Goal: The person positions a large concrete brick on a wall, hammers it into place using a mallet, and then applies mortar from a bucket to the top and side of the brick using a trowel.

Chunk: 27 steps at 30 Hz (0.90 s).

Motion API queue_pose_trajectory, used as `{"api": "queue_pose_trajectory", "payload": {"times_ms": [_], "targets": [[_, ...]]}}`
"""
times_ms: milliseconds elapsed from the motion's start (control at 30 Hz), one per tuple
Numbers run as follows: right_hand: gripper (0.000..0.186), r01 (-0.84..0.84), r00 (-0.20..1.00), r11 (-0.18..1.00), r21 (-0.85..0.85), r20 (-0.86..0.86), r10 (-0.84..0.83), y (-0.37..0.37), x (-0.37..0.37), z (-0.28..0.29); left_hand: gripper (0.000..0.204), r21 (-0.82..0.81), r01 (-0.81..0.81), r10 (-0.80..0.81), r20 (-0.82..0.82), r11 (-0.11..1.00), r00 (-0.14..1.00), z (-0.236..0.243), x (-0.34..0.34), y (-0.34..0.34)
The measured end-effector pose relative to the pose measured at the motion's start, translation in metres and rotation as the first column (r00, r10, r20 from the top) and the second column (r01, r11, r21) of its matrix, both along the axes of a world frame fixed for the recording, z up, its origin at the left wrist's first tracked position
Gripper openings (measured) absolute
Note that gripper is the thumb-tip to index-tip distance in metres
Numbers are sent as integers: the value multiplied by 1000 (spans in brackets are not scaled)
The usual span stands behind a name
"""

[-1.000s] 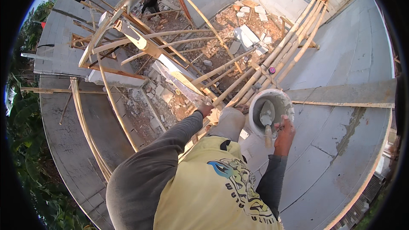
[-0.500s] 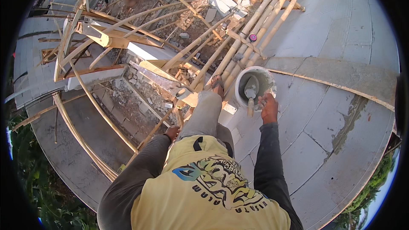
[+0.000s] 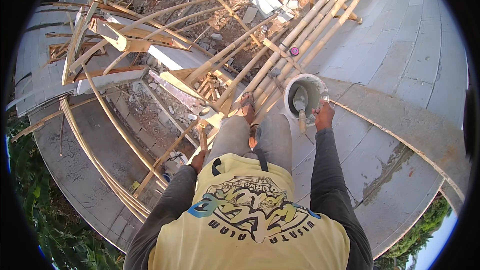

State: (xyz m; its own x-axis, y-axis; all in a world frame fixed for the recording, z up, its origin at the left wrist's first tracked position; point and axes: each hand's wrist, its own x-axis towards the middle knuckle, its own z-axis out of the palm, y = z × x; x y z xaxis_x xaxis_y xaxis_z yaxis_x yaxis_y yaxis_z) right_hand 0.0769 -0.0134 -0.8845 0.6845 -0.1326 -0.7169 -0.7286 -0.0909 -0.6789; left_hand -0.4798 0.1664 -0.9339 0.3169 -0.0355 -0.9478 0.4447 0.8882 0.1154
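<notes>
Gripping the rim, the right hand (image 3: 324,115) holds the white bucket (image 3: 306,99).
The trowel (image 3: 300,107) is seen just beyond; the left hand (image 3: 198,161) is closed on a bamboo pole (image 3: 202,137).

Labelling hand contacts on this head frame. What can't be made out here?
- Left hand: mostly hidden behind the bamboo pole and the sleeve; its grip cannot be told.
- Right hand: at the rim of the white bucket; fingers too small to separate.
- Trowel in the bucket: blade and contents merge in grey.
- Feet: one sandalled foot shows, the other is hidden by the legs.
</notes>
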Motion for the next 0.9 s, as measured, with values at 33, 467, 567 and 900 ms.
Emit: {"api": "queue_pose_trajectory", "payload": {"times_ms": [33,467,567,900], "targets": [[21,-26,999,1000,2,23,26,-1,8,0,54,-21,-134,134,-13,991,991,7,3,-12],[22,-459,887,888,-37,-76,455,61,96,-18,43,89,-615,618,-1,783,786,87,72,-124],[24,-574,817,818,-27,-84,571,96,101,-12,46,410,-474,514,15,779,858,56,80,-183],[23,-958,286,285,28,133,949,226,29,28,57,572,-134,479,-511,809,714,71,108,-182]]}}
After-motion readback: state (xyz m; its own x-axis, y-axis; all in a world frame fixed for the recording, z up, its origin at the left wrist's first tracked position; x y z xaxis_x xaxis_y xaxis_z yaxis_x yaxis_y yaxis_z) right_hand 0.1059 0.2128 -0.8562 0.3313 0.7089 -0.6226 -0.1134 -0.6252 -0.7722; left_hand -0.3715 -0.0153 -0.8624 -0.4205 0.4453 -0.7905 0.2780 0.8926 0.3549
